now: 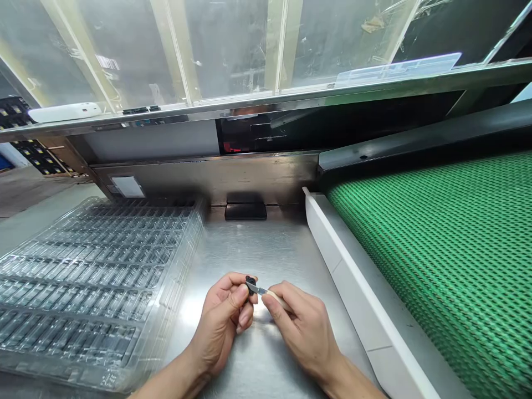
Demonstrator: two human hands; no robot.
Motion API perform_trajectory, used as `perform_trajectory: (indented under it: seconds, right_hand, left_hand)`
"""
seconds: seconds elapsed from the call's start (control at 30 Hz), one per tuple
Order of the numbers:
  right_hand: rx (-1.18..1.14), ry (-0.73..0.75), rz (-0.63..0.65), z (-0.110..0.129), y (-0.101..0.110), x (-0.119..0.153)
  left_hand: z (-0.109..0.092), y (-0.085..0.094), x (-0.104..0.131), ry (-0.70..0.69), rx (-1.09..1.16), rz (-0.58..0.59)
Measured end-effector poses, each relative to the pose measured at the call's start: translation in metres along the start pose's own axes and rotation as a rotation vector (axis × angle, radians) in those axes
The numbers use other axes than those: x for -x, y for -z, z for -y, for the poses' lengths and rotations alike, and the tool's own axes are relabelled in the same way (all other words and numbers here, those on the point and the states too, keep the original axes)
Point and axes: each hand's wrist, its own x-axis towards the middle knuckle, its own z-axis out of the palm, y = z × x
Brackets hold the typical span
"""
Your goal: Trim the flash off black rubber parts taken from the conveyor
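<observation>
A small black part [250, 281] is pinched between the thumb and fingers of my left hand [221, 316], above the metal table [253, 244]. My right hand [303, 324] is closed around the pale handle of a small knife [277, 300]. The knife's short metal blade points left and touches or overlaps the black part; the exact contact is too small to tell. Both hands are close together near the middle of the table.
Stacked clear plastic trays [95, 271] stand at the left. A green mesh conveyor belt [449, 244] runs along the right behind a white rail [353, 293]. A flat black object [245, 211] lies at the table's back edge, below a metal ledge [208, 177].
</observation>
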Motion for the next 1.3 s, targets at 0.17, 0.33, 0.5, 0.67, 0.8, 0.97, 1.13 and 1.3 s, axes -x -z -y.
perform_trajectory:
  seconds: [0.17, 0.33, 0.5, 0.67, 0.8, 0.97, 1.13, 1.3]
  right_hand:
    - [0.003, 0.022, -0.005, -0.0008, 0.0, 0.001]
    - [-0.008, 0.005, -0.001, -0.0003, 0.0002, 0.0008]
    - [-0.024, -0.007, -0.01, 0.0001, -0.0003, -0.0002]
    - [-0.033, -0.035, 0.009, 0.0014, -0.0005, -0.0002]
    - [-0.047, -0.041, 0.008, 0.0026, -0.0004, -0.0004]
    - [-0.056, -0.048, 0.018, 0.0023, 0.0, 0.0001]
    - [-0.1, -0.086, -0.037, 0.0015, 0.0012, -0.0018]
    - [-0.172, 0.022, -0.078, 0.0052, 0.0008, -0.0001]
  left_hand:
    - [0.0012, 0.0004, 0.0, 0.003, -0.001, -0.002]
    - [0.0007, 0.0015, 0.0008, -0.004, -0.01, 0.007]
    - [0.0011, 0.0022, 0.0001, -0.002, -0.013, 0.013]
    - [0.001, 0.0013, -0.0028, -0.004, -0.01, -0.002]
    - [0.0011, 0.0012, -0.0023, 0.001, -0.003, 0.004]
    - [0.001, 0.0018, -0.0015, 0.013, 0.011, 0.013]
    - [0.003, 0.001, -0.0036, 0.023, 0.07, 0.02]
    - [0.01, 0.0018, -0.0042, 0.027, 0.161, -0.009]
